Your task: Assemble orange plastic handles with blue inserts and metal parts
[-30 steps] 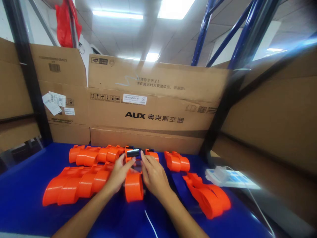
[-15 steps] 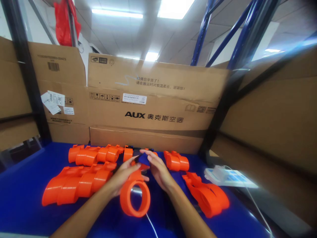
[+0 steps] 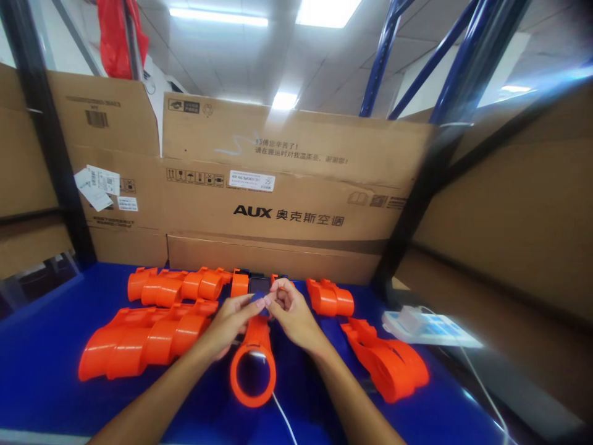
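Observation:
Both my hands meet over an orange plastic housing (image 3: 254,364) with a round open ring facing me, tilted up off the blue table (image 3: 41,377). My left hand (image 3: 229,324) grips its narrow neck from the left, thumb and fingers pinched near the top. My right hand (image 3: 290,312) pinches the same top end from the right. A small dark part (image 3: 259,285) sits just beyond the fingertips; whether either hand touches it I cannot tell.
Rows of the same orange housings (image 3: 143,337) lie at left and behind, one more pair (image 3: 330,299) and a stack (image 3: 393,364) at right. A white power strip (image 3: 426,327) with cable lies at right. Cardboard boxes (image 3: 287,204) wall the back and sides.
The housing was lying flat a second ago; both hands have tipped it up so its ring faces me, and the fingers have closed together at its top end.

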Demonstrator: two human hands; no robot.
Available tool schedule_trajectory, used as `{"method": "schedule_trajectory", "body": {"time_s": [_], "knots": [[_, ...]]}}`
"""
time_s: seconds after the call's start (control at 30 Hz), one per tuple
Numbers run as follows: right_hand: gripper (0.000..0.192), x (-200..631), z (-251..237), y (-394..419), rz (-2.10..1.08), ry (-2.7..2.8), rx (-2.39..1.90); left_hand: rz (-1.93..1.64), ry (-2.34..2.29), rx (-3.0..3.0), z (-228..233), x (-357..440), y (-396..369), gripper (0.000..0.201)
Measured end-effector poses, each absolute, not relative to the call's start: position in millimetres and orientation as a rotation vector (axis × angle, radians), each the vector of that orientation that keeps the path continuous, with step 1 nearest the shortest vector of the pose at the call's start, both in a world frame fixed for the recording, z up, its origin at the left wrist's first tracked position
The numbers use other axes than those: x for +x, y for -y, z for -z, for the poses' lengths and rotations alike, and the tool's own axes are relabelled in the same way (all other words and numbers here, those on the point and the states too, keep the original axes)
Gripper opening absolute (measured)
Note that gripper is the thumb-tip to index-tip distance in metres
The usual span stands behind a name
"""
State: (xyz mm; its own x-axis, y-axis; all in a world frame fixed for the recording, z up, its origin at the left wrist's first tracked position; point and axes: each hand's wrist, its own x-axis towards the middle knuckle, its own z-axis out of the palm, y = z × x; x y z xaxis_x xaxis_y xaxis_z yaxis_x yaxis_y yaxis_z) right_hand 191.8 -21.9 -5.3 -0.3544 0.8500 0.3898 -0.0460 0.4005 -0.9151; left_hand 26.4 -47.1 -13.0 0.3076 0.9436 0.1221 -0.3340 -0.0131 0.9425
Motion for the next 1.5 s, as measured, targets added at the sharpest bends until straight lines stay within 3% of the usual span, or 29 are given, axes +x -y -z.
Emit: {"method": "schedule_trajectory", "body": {"time_s": [0.13, 0.33, 0.43, 0.53, 0.8, 1.03, 1.2, 1.5], "knots": [[0.029, 202, -7, 26, -0.99, 1.832, -0.763, -1.182, -0.673, 1.11, 14, 27, 46, 0.049], [0.031, 241, -20, 26, -0.376, 2.366, -1.346, -1.25, -0.679, 0.885, 16, 22, 40, 0.051], [0.027, 252, -12, 24, -0.346, 2.522, -1.59, -1.257, -0.708, 0.875, 18, 20, 40, 0.052], [0.025, 255, -1, 21, -0.323, 2.494, -1.505, -1.255, -0.694, 0.892, 18, 21, 42, 0.053], [0.011, 259, -8, 11, -0.661, 2.12, -1.059, -1.21, -0.584, 0.856, 13, 23, 48, 0.046], [0.023, 228, -16, 16, -0.913, 1.707, -0.938, -1.091, -0.492, 1.022, 15, 27, 53, 0.044], [0.038, 214, -19, 27, -1.092, 1.652, -0.809, -1.203, -0.445, 0.951, 19, 26, 50, 0.041], [0.032, 204, -21, 36, -1.056, 1.746, -0.709, -1.349, -0.482, 0.861, 17, 25, 42, 0.032]]}}
